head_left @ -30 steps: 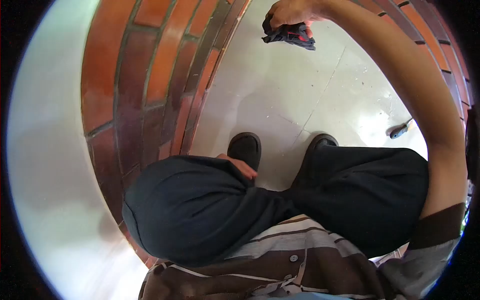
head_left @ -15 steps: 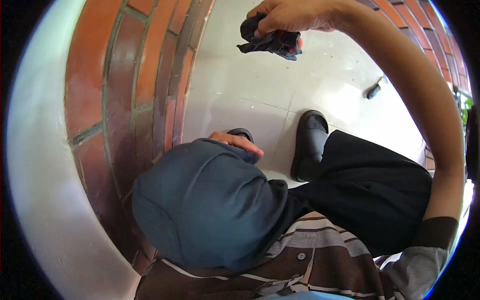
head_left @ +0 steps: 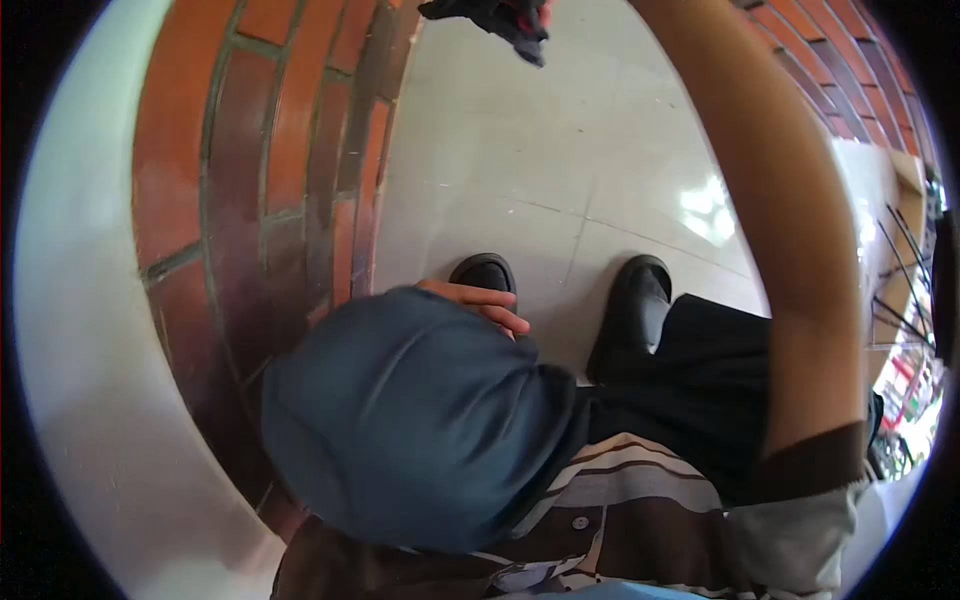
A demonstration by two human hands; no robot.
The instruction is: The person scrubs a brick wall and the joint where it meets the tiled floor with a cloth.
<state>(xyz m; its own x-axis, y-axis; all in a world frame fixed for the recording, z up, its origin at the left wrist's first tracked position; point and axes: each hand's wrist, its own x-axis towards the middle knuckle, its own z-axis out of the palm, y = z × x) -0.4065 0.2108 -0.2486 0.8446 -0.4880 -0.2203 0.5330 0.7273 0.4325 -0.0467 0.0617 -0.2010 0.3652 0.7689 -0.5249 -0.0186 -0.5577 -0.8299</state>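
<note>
My left hand [head_left: 478,303] shows past my raised left knee [head_left: 400,410] in dark trousers. Its fingers stretch out slightly apart over the left shoe [head_left: 487,272], with nothing seen in them; the rest of the hand and the arm are hidden behind the knee. At the top edge hangs a crumpled black cloth [head_left: 500,22] with a red patch. My right forearm [head_left: 760,150] reaches up toward it across the right side. The right hand itself is almost wholly cut off by the frame, with the cloth held up where it reaches.
A brick wall [head_left: 240,140] runs along my left, bordered by a pale curved edge [head_left: 70,330]. Light floor tiles [head_left: 540,150] lie ahead, under the right shoe [head_left: 632,310]. Thin dark rods [head_left: 900,270] and more brick [head_left: 850,60] stand on the right.
My right hand has carried the black cloth up and left, mostly out of view. The right forearm has swung inward. My left hand's fingers have spread a little.
</note>
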